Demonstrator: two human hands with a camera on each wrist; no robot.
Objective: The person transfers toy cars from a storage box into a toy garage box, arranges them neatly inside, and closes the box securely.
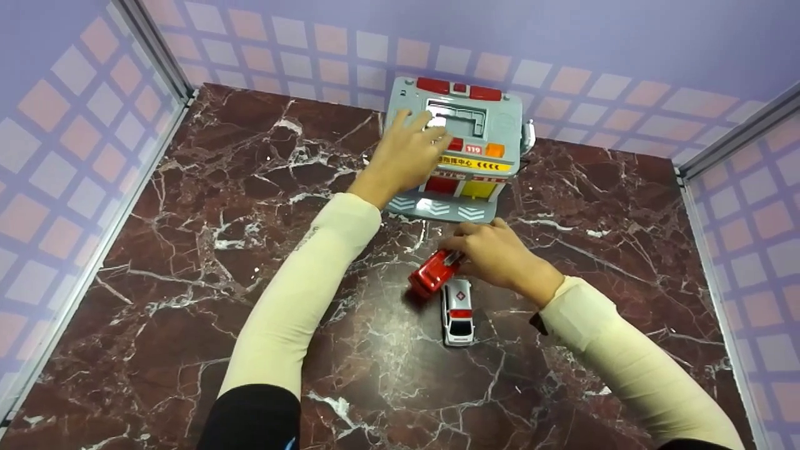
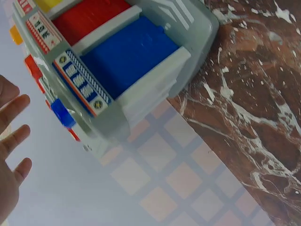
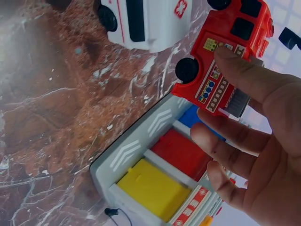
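My right hand (image 1: 497, 255) pinches red toy truck (image 1: 433, 274). Probably light, stiff, slick plastic; best held mid-sides. My left hand (image 1: 407, 153) spread by toy station (image 1: 505, 122) roof.

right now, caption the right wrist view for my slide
Red toy truck in the right grip, white ambulance and toy garage beyond.

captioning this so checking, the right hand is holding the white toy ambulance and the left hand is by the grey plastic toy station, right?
Not quite: the right hand holds the shiny red toy truck, not the white toy ambulance, as the right wrist view shows. The left hand is indeed by the grey plastic toy station.
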